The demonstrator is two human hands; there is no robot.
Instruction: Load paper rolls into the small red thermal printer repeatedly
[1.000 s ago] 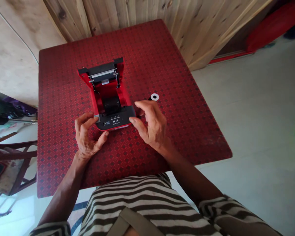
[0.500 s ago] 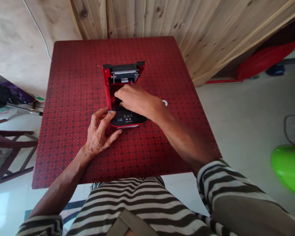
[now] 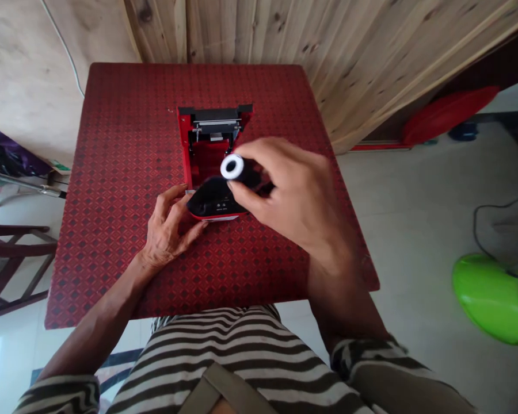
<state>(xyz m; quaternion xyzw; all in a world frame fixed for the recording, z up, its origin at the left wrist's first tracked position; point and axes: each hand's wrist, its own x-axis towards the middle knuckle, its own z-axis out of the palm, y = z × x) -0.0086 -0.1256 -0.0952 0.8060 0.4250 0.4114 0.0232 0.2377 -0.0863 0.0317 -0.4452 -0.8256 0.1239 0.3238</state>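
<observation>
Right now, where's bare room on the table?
Red patterned tabletop: between left edge and red-black open device; between its raised lid and far edge; between device and near edge. Crowded: device front, with left hand, right hand, white-ended black roll.

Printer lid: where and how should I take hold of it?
Pinch the lid by its top left corner, probably best from above and the left. It stands raised, corners uppermost; a shiny bar crosses its near face, and the right grip, holding the roll, crowds the near right side.
</observation>
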